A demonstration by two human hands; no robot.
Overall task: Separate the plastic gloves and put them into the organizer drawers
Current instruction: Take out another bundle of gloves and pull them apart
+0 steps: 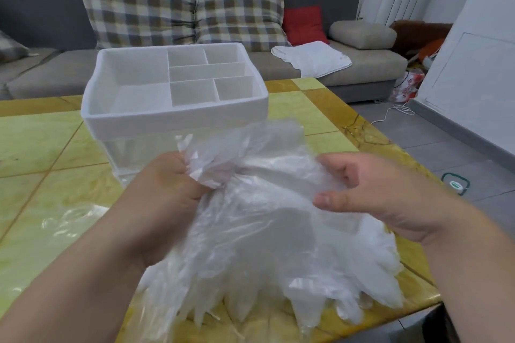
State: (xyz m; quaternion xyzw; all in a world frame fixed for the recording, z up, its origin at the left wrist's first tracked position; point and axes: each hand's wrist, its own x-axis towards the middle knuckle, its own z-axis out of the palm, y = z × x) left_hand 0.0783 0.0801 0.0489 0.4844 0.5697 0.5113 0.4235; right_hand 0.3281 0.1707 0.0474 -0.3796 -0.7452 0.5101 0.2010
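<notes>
A thick bundle of clear plastic gloves point(259, 234) hangs above the yellow table, its finger ends fanned out downward. My left hand point(164, 189) grips the bunched top of the bundle. My right hand point(359, 189) pinches an outer layer of the gloves between thumb and fingers on the right side. Behind the gloves stands the white organizer point(172, 117), with several empty compartments on top and a clear drawer front point(139, 150) below.
The yellow tiled table point(41, 147) carries a crumpled clear plastic wrapper point(72, 220) at the left. A grey sofa point(362, 67) with checked cushions, a red cushion and a white cloth stands behind. The table's right edge drops to a grey floor with a white cable.
</notes>
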